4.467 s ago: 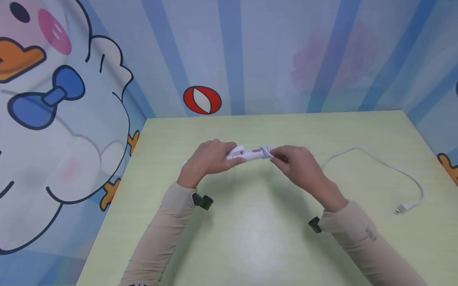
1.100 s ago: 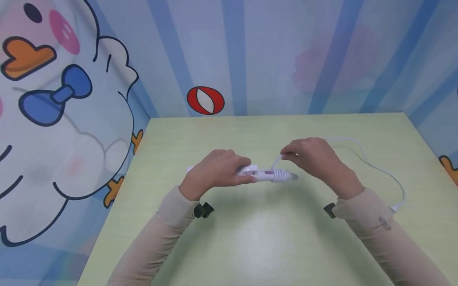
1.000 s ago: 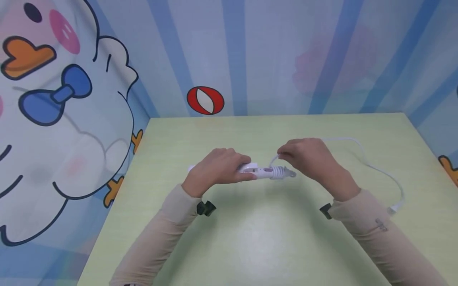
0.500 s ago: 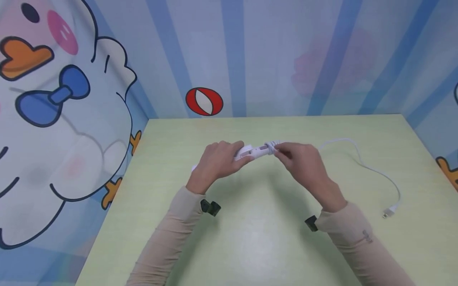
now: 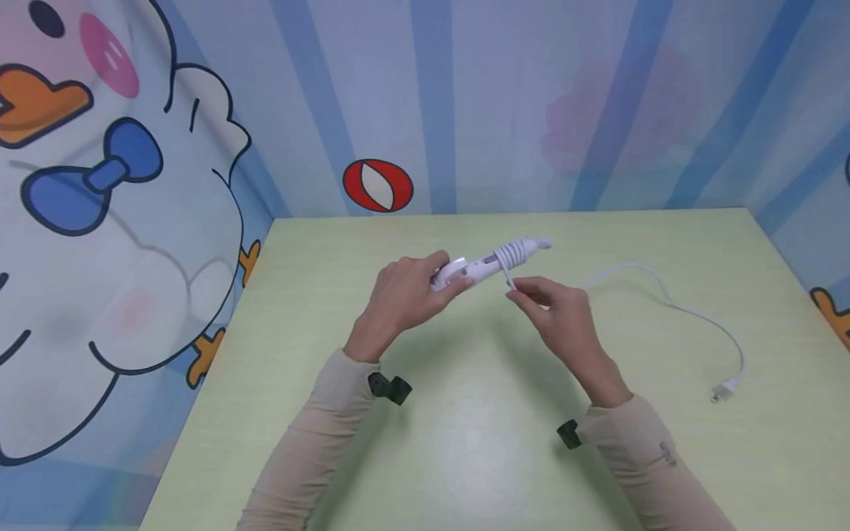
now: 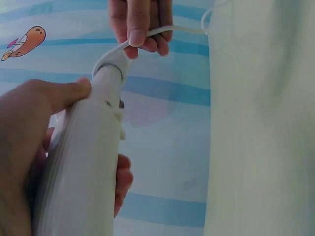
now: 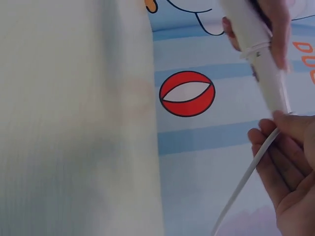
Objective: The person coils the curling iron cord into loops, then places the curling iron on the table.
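Note:
A white curling iron (image 5: 483, 269) is held above the table in the left hand (image 5: 406, 296), whose fingers and thumb wrap around its body. Its far end points up to the right. Several turns of white power cord (image 5: 511, 255) are wound around the handle near that end. Just below the turns, the right hand (image 5: 564, 316) pinches the cord between thumb and fingers, on the near side of the handle. In the left wrist view, the thick white body (image 6: 81, 167) of the iron fills the palm. Most of the body is hidden by the left hand in the head view.
The free length of cord (image 5: 687, 308) curves over the right side of the pale table (image 5: 478, 450), ending in a plug (image 5: 725, 389). Behind the table stands a blue striped backdrop (image 5: 505, 110) with cartoon prints.
From behind the handle, the right hand has carried the cord over to its near side. The iron's wound end has risen and tilts upward. The left hand keeps its grip.

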A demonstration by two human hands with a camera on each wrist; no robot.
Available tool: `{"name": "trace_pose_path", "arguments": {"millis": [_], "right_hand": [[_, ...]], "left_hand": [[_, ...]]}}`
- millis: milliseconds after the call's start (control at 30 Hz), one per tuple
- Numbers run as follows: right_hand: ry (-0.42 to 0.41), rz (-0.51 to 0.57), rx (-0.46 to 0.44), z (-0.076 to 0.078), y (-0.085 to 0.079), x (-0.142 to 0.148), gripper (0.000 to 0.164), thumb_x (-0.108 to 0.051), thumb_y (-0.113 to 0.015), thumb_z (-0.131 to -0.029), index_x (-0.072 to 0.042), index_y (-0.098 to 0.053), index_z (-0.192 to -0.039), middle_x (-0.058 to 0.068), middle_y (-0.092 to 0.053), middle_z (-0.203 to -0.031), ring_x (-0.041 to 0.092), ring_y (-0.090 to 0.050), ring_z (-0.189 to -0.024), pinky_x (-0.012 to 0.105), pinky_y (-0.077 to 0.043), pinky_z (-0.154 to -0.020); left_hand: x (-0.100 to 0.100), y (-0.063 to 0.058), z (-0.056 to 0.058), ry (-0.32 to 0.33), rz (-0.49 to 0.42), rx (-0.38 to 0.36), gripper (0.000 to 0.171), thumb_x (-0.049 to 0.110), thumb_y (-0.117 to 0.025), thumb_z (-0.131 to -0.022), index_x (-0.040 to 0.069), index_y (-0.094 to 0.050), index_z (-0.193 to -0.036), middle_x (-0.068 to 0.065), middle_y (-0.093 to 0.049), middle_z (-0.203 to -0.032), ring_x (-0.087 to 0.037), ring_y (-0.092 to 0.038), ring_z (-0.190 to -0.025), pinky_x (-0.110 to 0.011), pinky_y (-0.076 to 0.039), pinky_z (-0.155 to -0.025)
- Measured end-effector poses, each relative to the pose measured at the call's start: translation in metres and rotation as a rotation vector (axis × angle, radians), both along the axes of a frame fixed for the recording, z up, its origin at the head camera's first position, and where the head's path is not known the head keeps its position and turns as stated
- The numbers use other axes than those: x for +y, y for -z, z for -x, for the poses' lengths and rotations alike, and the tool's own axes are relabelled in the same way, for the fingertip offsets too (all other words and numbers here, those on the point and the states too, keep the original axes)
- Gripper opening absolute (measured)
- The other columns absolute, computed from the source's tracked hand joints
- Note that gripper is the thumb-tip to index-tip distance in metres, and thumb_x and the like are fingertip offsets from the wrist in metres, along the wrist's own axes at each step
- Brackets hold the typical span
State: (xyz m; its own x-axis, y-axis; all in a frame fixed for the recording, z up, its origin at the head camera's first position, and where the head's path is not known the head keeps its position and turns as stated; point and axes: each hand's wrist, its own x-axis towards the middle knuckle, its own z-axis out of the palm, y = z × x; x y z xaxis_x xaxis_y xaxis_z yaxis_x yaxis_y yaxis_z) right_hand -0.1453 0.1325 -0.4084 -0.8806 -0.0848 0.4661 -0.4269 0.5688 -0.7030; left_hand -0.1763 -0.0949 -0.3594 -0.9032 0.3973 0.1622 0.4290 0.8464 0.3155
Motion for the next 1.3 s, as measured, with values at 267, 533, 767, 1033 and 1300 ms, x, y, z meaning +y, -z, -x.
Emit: {"name": "trace_pose_path", "arguments": {"millis": [267,533,767,1033,1300], "right_hand": [[-0.123,0.171,-0.059,0.005,0.012,0.011,0.015,-0.018,-0.069,-0.082,-0.009,-0.072,-0.094,0.003,-0.071,-0.092,0.006,-0.066,-0.083,0.018,-0.050,-0.070],[-0.195,0.159,-0.179,-0.004,-0.010,0.013,0.016,-0.010,-0.070,-0.080,-0.002,-0.071,-0.093,0.011,-0.070,-0.091,-0.002,-0.064,-0.081,0.017,-0.049,-0.070],[-0.205,0.101,-0.199,-0.003,-0.012,0.018,0.017,-0.010,-0.071,-0.079,-0.002,-0.071,-0.094,0.011,-0.070,-0.090,-0.003,-0.063,-0.081,0.018,-0.050,-0.067],[-0.179,-0.009,-0.186,0.008,0.009,0.029,0.022,-0.022,-0.074,-0.077,-0.012,-0.072,-0.096,0.004,-0.070,-0.094,0.011,-0.066,-0.082,0.027,-0.051,-0.065],[-0.247,-0.188,-0.153,0.014,0.003,0.039,0.014,-0.001,-0.070,-0.078,-0.006,-0.072,-0.090,0.007,-0.071,-0.087,0.020,-0.067,-0.078,0.037,-0.051,-0.067]], "left_hand": [[-0.003,-0.004,-0.004,0.066,-0.088,-0.100,0.042,0.058,-0.050,-0.085,0.020,-0.057,-0.103,0.005,-0.055,-0.070,-0.011,-0.051,-0.058,-0.026,-0.040,-0.053],[-0.009,-0.005,-0.007,0.158,-0.187,-0.245,0.038,0.057,-0.050,-0.086,0.023,-0.057,-0.100,0.007,-0.058,-0.078,-0.011,-0.054,-0.066,-0.028,-0.044,-0.057],[-0.015,-0.003,-0.010,0.233,-0.251,-0.341,0.040,0.059,-0.059,-0.079,0.024,-0.055,-0.098,0.005,-0.058,-0.079,-0.013,-0.055,-0.066,-0.030,-0.046,-0.056],[-0.022,-0.003,-0.011,0.326,-0.233,-0.316,0.035,0.056,-0.062,-0.078,0.026,-0.055,-0.094,0.007,-0.057,-0.078,-0.011,-0.054,-0.066,-0.029,-0.044,-0.057],[-0.024,-0.013,-0.018,0.375,-0.081,-0.243,0.030,0.055,-0.063,-0.077,0.029,-0.056,-0.092,0.012,-0.056,-0.072,-0.006,-0.052,-0.062,-0.024,-0.043,-0.056]]}}
